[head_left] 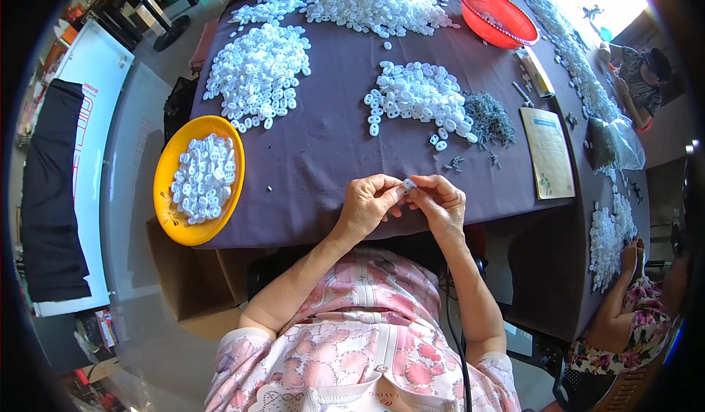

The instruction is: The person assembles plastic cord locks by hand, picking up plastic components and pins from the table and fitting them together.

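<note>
A small white oval plastic piece (408, 184) is pinched between my two hands, just above the near edge of the table. My left hand (369, 202) grips it from one side with thumb and forefinger. From the other side, the thumb and fingers of my right hand (438, 200) close on the same piece. Beyond my hands lies a heap of similar white pieces with holes (418, 92). Touching its right side is a pile of small dark grey parts (487, 118), with a few loose ones (454, 164) nearer my right hand.
At the left table edge stands a yellow bowl (163, 184) of white pieces. More white heaps (257, 70) lie farther back, with a red basket (499, 17) at the far right. A notebook (549, 155) lies at right. Two other people (624, 316) sit at the right, beside more pieces.
</note>
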The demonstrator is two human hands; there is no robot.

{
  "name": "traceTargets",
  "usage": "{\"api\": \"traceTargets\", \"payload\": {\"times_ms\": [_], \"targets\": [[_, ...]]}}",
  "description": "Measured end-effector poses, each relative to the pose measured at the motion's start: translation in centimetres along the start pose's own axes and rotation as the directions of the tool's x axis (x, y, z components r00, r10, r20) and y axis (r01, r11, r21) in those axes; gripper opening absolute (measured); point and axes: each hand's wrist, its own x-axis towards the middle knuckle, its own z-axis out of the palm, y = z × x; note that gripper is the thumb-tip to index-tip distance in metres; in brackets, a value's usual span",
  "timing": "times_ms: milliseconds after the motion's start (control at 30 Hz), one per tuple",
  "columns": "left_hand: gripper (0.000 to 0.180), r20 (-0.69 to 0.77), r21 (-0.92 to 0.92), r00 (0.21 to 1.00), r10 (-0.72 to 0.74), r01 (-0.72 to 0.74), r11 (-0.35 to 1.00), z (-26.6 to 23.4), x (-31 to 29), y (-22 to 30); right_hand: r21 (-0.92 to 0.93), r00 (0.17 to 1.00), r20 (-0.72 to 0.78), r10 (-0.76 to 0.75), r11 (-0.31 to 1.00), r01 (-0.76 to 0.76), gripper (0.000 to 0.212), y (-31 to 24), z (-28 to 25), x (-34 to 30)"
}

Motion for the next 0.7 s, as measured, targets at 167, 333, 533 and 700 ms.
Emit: {"api": "traceTargets", "payload": {"times_ms": [167,333,533,700], "targets": [[0.013,0.007,-0.049,1.0,-0.025,0.026,0.998,0.06,-0.06,-0.07,0.011,1.0,-0.019,-0.005,1.0,0.005,0.014,-0.03,-0.16,0.13],[0.013,0.033,-0.026,0.999,-0.034,0.035,0.999,-0.34,0.02,0.27,-0.007,1.0,-0.006,0.01,1.0,-0.01,0.014,-0.43,0.05,-0.09],[0.012,0.118,0.015,0.992,-0.044,0.043,0.999,-0.58,-0.12,0.54,0.02,0.998,0.062,-0.012,1.0,0.011,0.009,-0.58,-0.02,0.27],[0.01,0.057,0.027,0.998,-0.033,0.032,0.999,-0.13,-0.3,0.7,0.039,1.0,0.006,0.008,0.999,-0.009,0.008,0.16,-0.43,0.33]]}}
